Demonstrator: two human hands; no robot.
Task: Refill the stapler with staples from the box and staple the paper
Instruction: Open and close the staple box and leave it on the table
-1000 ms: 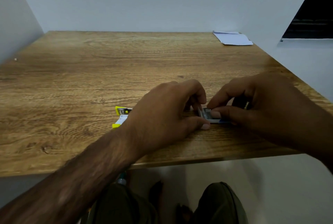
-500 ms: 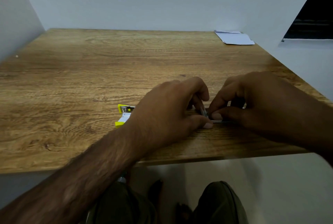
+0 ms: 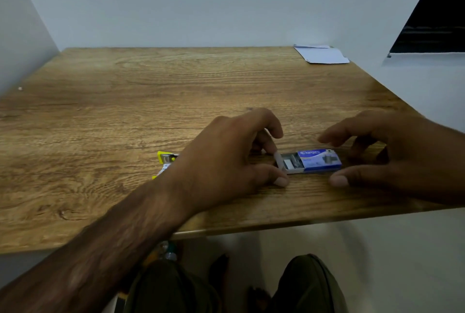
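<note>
The small blue cardboard staple box (image 3: 312,161) is now being uncovered, tray slid open; the right hand (image 3: 392,156) is being lifted away, fingers released, while the left hand (image 3: 226,161), loosely curled, is being kept at the tray's end, so staples can be taken.

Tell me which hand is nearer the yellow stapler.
Left. The left hand lies right beside the stapler, partly covering it; the right hand is beyond the staple box.

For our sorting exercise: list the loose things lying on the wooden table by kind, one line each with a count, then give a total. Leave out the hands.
Staple box, drawer slid open: 1
Yellow stapler, partly hidden behind the left hand: 1
Paper, at the far right corner: 1 pile; sheets cannot be counted
Total: 3
</note>
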